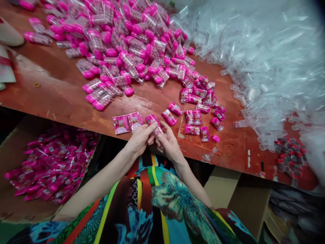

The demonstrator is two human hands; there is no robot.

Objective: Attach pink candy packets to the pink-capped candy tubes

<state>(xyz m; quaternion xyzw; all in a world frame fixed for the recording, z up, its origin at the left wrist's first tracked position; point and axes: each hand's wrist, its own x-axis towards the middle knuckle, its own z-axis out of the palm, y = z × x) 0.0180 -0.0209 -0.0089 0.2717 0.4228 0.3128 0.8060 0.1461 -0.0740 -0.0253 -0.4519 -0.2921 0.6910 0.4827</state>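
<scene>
At the near edge of a brown wooden table (63,91), the left hand (139,139) and right hand (167,144) pinch a small clear plastic tube with a pink label (155,126) between thumbs and fingertips. It looks light, stiff and slick, best gripped around its middle. Heaped pink-capped tubes (122,44) crowd the far side; bare wood lies left.

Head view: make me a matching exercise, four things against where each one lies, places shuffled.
Things:
1. small tube held in both hands
2. heap of clear empty tubes
3. pink-capped tubes in a cardboard box
4. two flat pink labels

Places:
A. below the table edge, at the left
B. on the table edge, just left of the left hand
C. over the table edge, between left hand and right hand
D. far right of the table

Pairs: 1-C, 2-D, 3-A, 4-B
</scene>
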